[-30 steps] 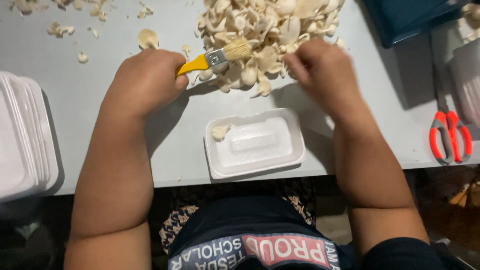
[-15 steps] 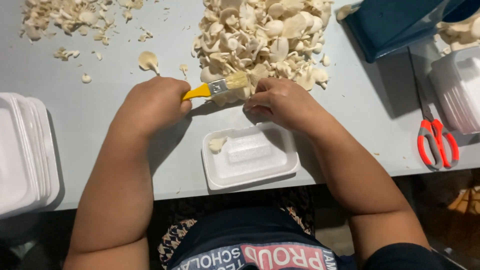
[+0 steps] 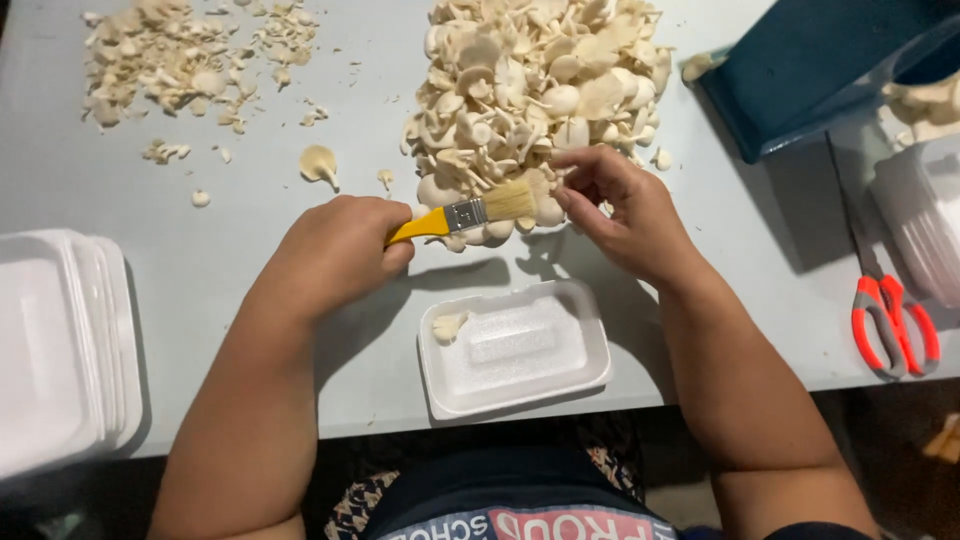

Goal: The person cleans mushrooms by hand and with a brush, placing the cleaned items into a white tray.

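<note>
My left hand [image 3: 335, 250] grips the yellow handle of a small paintbrush [image 3: 470, 212], its pale bristles pointing right against a mushroom. My right hand [image 3: 620, 210] pinches that pale mushroom [image 3: 545, 195] at the near edge of a big heap of oyster mushrooms [image 3: 540, 90]. Just below the hands sits a white foam tray [image 3: 515, 348] near the table's front edge, with one mushroom piece [image 3: 448, 325] in its left end.
A stack of white foam trays [image 3: 60, 350] lies at the left edge. Mushroom scraps [image 3: 170, 60] are scattered at the far left. Orange-handled scissors [image 3: 890, 320] lie at the right, beside a dark blue bin [image 3: 810, 70] and more white trays [image 3: 925, 220].
My right hand has picked a mushroom from the heap and brought it to the brush. The view has shifted, so the heap and tray sit lower and more to the right.
</note>
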